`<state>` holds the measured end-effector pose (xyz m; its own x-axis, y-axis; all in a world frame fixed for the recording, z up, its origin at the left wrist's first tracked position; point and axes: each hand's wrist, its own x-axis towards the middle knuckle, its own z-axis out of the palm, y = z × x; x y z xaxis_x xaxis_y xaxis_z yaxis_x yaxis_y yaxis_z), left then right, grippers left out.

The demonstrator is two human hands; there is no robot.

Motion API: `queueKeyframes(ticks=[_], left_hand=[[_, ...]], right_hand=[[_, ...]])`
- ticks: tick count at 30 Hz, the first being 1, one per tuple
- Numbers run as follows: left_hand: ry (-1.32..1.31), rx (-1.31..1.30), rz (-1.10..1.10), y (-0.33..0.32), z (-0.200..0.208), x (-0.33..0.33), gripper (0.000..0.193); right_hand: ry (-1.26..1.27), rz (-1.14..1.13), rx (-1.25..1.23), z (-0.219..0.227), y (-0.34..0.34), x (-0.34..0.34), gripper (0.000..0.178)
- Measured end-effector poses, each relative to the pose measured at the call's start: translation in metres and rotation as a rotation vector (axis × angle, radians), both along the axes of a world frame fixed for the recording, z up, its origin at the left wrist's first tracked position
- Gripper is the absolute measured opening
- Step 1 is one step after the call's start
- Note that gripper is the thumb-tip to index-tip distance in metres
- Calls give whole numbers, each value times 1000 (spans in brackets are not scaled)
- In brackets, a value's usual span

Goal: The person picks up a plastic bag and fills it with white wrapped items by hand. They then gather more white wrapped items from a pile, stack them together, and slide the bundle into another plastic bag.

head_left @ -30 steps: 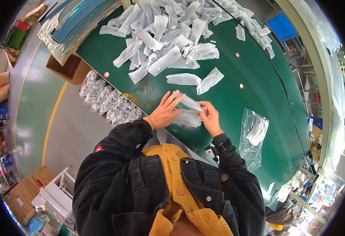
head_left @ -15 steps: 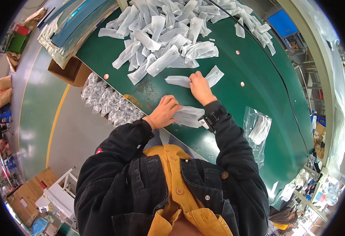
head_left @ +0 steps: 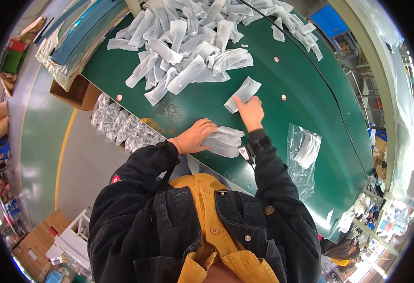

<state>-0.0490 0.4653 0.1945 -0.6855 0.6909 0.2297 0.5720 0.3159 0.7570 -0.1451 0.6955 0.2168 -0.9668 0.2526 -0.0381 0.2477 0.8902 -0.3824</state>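
Observation:
My left hand (head_left: 193, 137) is closed round the left end of a small stack of white translucent sleeve-like packets (head_left: 225, 142) at the table's near edge. What the packets contain cannot be made out. Farther out and to the right, my right hand (head_left: 251, 112) grips the near end of a single white packet (head_left: 244, 92), its thumb on top and its fingers curled. That packet points away from me at a slant. Beyond both hands spreads a large heap of similar packets (head_left: 186, 75) on the green table (head_left: 273, 122).
A clear plastic bag (head_left: 302, 158) with white pieces inside lies at the right. A black cable (head_left: 327, 82) crosses the table. Below the left edge are an open cardboard box (head_left: 77, 94) and several clear-wrapped items (head_left: 122, 125). Small round stickers (head_left: 284, 97) dot the tabletop.
My right hand has shifted right and slightly nearer, and the packet piece left of it no longer shows there. My left hand stays at the stack. The whole view has shifted slightly.

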Motion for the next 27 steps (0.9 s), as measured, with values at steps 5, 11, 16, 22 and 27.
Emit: queueKeyframes(ticks=[5, 11, 16, 22, 27], left_hand=[[0, -59, 36, 5, 20, -5, 70], [195, -185, 148, 10, 47, -17, 79], [41, -93, -109, 12, 12, -28, 77], [-45, -51, -41, 19, -1, -20, 73], [2, 172, 66, 43, -3, -9, 69]], right_hand=[[14, 203, -69, -33, 16, 0, 38], [-29, 569, -338, -9, 37, 52, 30], [-173, 673, -355, -7, 62, 70, 44], [181, 727, -178, 52, 34, 102, 75], [58, 762, -29, 16, 22, 124, 94]])
